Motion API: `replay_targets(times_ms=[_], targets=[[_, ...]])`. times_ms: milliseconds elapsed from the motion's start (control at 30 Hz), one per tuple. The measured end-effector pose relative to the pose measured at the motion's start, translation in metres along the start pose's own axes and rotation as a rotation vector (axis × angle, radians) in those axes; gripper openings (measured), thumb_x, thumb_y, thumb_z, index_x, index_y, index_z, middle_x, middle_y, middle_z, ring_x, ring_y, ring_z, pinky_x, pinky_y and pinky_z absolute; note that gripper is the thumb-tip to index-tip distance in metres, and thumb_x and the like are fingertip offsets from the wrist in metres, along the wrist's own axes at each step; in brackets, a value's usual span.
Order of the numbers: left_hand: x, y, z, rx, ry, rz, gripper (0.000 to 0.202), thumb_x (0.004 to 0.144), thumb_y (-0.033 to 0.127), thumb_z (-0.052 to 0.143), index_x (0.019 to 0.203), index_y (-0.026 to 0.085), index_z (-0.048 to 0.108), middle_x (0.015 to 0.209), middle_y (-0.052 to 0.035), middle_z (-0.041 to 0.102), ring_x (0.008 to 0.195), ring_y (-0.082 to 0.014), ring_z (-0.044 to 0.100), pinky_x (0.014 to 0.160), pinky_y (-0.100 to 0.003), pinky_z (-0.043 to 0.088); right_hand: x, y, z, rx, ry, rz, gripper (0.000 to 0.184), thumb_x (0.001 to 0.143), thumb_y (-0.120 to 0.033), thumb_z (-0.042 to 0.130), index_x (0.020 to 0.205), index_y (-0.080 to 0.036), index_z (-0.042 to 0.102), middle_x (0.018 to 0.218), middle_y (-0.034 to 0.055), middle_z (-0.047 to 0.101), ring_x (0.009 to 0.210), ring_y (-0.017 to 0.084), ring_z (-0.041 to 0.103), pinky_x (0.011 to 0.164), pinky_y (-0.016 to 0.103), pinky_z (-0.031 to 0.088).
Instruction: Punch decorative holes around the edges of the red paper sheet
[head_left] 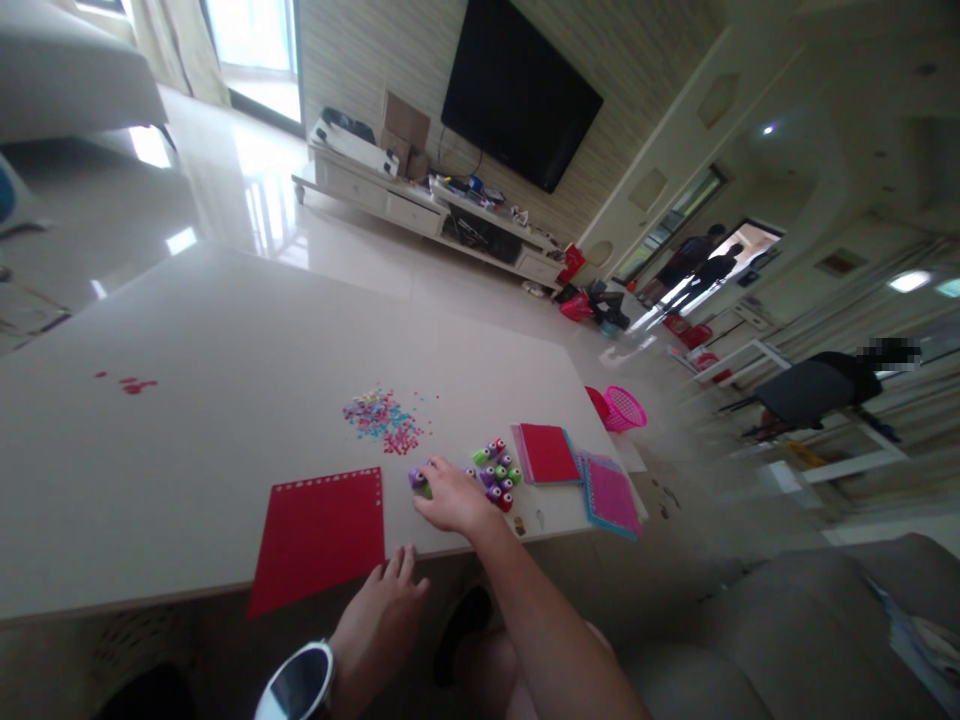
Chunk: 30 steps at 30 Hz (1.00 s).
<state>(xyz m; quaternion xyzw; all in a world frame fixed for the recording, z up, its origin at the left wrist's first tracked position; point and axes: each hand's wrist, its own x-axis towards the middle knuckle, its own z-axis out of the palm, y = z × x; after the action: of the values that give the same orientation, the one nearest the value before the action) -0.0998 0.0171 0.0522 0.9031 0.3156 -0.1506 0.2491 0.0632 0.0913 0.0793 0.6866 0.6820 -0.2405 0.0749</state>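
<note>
Your right hand bends over a purple punch on the counter, just left of the other punches; whether its grip closes on it, I cannot tell. Your left hand, grip wide and fingers extended, is at the counter's edge beside the red sheet.

Window glare whitens the floor; right edge blurs.

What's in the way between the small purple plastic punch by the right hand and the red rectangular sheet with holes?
Nothing visible: just white tabletop lies between the small purple plastic punch and the red rectangular sheet. The left hand is at the tabletop's near edge, off that path.
</note>
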Motion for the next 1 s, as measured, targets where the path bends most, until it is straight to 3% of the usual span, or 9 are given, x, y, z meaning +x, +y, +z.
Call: replay_targets(times_ms=[200, 467, 667, 1000], targets=[[0.002, -0.001, 0.004, -0.002, 0.028, -0.003, 0.056, 0.098, 0.003, 0.051, 0.150, 0.011, 0.071, 0.170, -0.0307, 0.044, 0.161, -0.0425, 0.045, 0.130, -0.057, 0.046, 0.001, 0.000, 0.002, 0.024, 0.027, -0.061, 0.059, 0.102, -0.035, 0.063, 0.158, -0.016, 0.060, 0.176, 0.0148, 0.044, 0.155, 0.034, 0.052, 0.129, 0.049, 0.044], [0.001, 0.000, -0.002, 0.015, -0.033, -0.003, 0.059, 0.098, 0.004, 0.052, 0.155, 0.010, 0.066, 0.172, -0.0319, 0.040, 0.163, -0.0430, 0.041, 0.131, -0.057, 0.044, -0.003, -0.005, -0.002, -0.045, -0.010, -0.085, 0.052, 0.103, -0.036, 0.061, 0.152, -0.017, 0.066, 0.159, 0.0142, 0.062, 0.142, 0.030, 0.062, 0.123, 0.043, 0.048], [0.003, -0.003, 0.005, -0.019, 0.045, 0.002, 0.053, 0.096, 0.005, 0.056, 0.146, 0.012, 0.074, 0.169, -0.0299, 0.047, 0.160, -0.0432, 0.047, 0.129, -0.058, 0.047, -0.002, -0.005, -0.001, -0.062, -0.013, -0.095, 0.053, 0.104, -0.037, 0.061, 0.152, -0.015, 0.066, 0.159, 0.0149, 0.062, 0.140, 0.032, 0.062, 0.121, 0.044, 0.050], [0.005, -0.003, 0.012, -0.001, 0.052, -0.004, 0.056, 0.096, 0.005, 0.053, 0.147, 0.015, 0.074, 0.168, -0.0280, 0.049, 0.159, -0.0435, 0.048, 0.127, -0.059, 0.049, -0.005, -0.008, -0.004, -0.065, -0.022, -0.079, 0.051, 0.102, -0.037, 0.062, 0.150, -0.019, 0.066, 0.161, 0.0131, 0.060, 0.141, 0.030, 0.062, 0.119, 0.043, 0.050]])
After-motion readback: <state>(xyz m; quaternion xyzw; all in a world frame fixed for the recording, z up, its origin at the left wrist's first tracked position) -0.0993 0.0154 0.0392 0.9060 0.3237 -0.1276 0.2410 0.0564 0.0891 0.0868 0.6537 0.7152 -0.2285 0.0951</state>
